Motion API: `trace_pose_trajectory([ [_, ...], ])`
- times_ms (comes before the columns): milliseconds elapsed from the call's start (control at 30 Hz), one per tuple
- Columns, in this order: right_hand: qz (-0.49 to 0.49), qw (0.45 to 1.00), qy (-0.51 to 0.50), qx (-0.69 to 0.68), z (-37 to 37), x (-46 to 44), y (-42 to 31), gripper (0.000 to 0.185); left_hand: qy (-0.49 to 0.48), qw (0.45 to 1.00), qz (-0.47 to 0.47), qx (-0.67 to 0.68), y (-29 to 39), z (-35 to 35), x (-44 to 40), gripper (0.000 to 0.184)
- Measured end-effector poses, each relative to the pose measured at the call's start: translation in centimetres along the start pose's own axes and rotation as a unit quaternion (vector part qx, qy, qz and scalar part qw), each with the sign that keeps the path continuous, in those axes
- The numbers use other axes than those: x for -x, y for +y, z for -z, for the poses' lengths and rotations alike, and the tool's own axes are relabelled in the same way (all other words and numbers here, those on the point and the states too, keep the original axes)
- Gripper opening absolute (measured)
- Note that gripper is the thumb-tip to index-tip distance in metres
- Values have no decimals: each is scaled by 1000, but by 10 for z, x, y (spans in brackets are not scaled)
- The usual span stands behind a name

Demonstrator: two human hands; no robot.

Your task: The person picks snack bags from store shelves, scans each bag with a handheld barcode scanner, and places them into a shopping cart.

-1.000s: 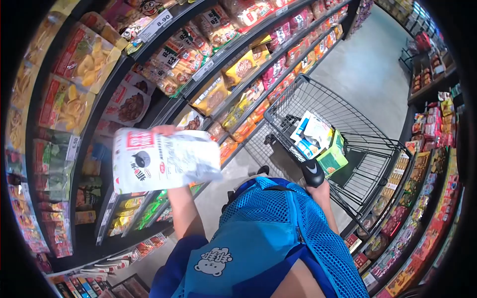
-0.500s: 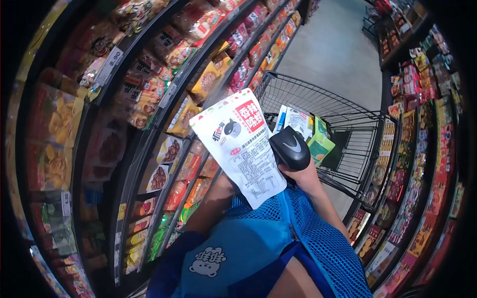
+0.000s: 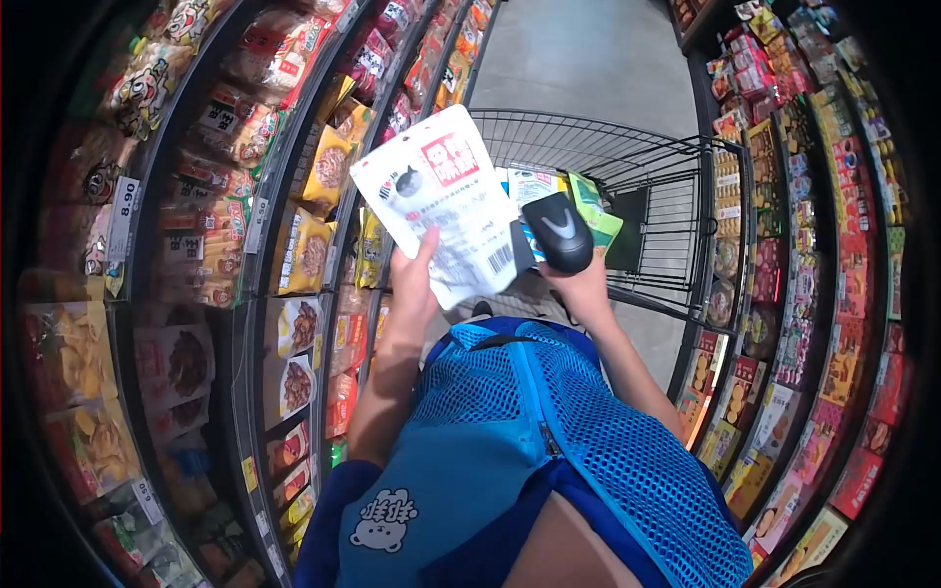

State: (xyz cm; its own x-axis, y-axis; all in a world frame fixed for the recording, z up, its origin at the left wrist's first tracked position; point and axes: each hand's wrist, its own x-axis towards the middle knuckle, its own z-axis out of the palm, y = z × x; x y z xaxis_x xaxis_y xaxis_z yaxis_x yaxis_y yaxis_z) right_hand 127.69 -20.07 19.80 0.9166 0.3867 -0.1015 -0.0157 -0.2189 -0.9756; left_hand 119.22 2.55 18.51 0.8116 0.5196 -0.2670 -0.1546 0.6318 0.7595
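Note:
My left hand [image 3: 416,276] grips a white snack pouch [image 3: 446,201] near its lower left edge, thumb across the printed side. Red and black lettering marks its top, and a barcode shows at the lower right. In my right hand [image 3: 580,286] is a black handheld barcode scanner [image 3: 559,232], just right of the pouch. The scanner's handle is mostly hidden inside my fingers. Behind both, a black wire shopping cart [image 3: 647,147] holds several packages, among them a green packet [image 3: 593,211].
Shelves of bagged snacks line the left side, with price tags such as one reading 8.90 [image 3: 123,218]. More shelves with boxed goods [image 3: 848,284] stand to the right. Grey floor [image 3: 578,59] runs ahead beyond the cart.
The pouch has shifted left and upward in view and turned, bringing its barcode and my left thumb into sight. The scanner has moved slightly left. My view has swung somewhat.

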Motion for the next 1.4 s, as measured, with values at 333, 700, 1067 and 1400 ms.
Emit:
trace_pose_trajectory([
  [333,-249,968,-6,-20,51,17,110,13,-14,998,-54,4,30,28,-82,40],
  [700,-248,947,-188,-76,-28,-20,42,12,-24,998,-62,-24,31,48,-112,46],
  [1067,-174,961,-189,-99,-6,-4,-46,13,-45,996,-61,-37,37,50,-111,47],
  [1400,-189,978,-78,-40,3,45,-7,18,1,991,-4,-133,-5,55,-117,39],
])
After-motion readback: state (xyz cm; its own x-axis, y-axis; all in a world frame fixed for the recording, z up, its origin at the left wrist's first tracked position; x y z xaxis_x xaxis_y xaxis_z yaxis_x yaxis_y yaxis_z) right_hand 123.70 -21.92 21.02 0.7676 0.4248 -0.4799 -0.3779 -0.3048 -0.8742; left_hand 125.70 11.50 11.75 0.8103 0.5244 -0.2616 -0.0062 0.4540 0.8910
